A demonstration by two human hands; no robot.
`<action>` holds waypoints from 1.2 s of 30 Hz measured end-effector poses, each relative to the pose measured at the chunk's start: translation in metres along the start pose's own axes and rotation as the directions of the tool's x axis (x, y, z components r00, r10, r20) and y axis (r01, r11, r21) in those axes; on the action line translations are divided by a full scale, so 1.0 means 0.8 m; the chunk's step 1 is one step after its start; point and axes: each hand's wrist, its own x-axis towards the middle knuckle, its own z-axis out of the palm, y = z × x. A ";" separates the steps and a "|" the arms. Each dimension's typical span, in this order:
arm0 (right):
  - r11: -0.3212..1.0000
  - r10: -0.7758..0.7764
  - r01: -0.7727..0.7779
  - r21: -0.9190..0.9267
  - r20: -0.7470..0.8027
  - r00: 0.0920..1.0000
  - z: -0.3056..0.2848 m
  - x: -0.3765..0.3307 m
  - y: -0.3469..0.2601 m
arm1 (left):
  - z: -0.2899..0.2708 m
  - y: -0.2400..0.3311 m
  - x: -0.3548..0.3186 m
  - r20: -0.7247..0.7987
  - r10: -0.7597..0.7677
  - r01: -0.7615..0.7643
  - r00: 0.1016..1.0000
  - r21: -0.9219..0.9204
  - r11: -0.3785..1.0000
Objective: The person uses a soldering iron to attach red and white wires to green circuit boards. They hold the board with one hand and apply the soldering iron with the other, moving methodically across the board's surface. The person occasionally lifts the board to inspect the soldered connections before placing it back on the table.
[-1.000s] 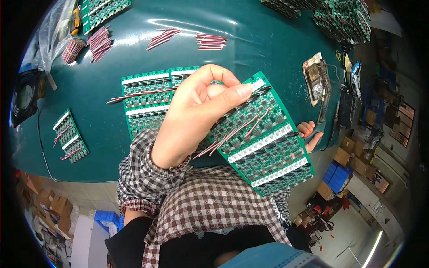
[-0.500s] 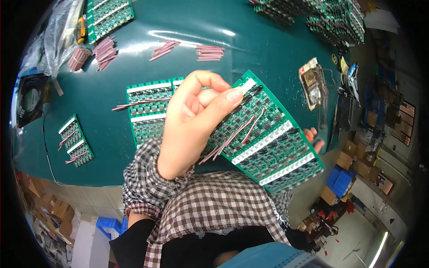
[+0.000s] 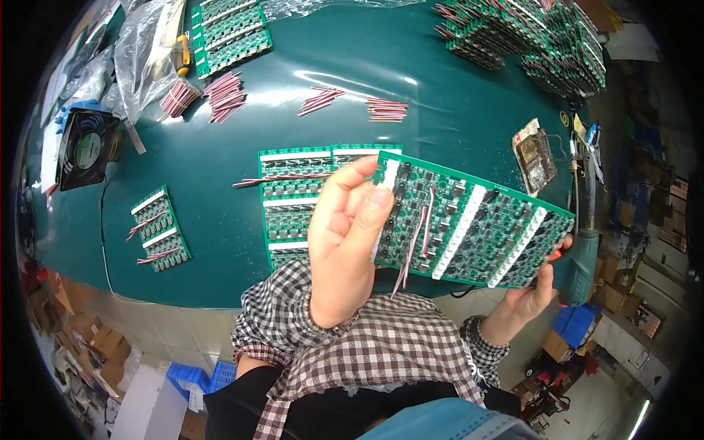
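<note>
I hold a green circuit board panel above the table, tilted, with its component side showing. My left hand pinches its left end between thumb and fingers. At the right end my right hand grips the lower corner, its fingers partly hidden behind the panel. Thin red, white and dark wires lie across the held panel and hang past its lower edge. Behind my left hand another circuit board panel rests on the table with wires across it. A small orange thing shows at my right fingers.
On the left are a smaller board, a black fan and a yellow-handled tool. Wire bundles lie farther back. Stacked boards stand back right, beyond a stained metal holder. A teal handle is near the right edge.
The held panel has turned to lie more level, and its right end has risen. My right hand has come further into view from behind it. The whole view has shifted, moving the table rightward.
</note>
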 end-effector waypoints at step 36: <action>0.985 0.153 -0.158 -0.074 -0.075 0.985 0.045 0.011 -0.007 | -0.027 -0.012 0.010 0.093 -0.132 0.127 0.987 0.055 0.990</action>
